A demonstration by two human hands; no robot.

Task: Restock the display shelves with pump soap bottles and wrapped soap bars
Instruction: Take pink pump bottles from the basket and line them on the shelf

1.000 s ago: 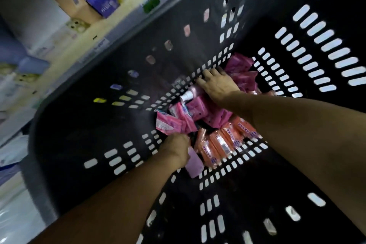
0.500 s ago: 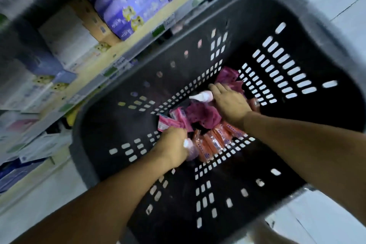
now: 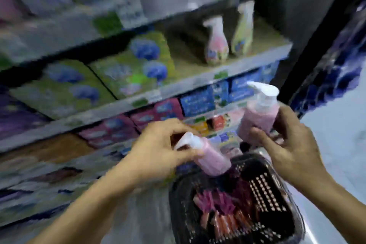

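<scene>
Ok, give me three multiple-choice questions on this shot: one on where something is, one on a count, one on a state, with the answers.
1. Where do the pink and orange wrapped soap bars lie?
A. On the top shelf
B. In the black perforated plastic basket
C. On the floor

2. How many pink pump soap bottles with white pumps are being held?
A. One
B. Two
C. Three

3. How does the bottle in the left hand sit?
A. Tilted
B. Upright
C. Upside down

Answers:
1. B: the bars sit at the basket's bottom.
2. B: each hand holds one, the right hand holding its bottle higher.
3. A: its pump points up and left, its base down and right.
</scene>
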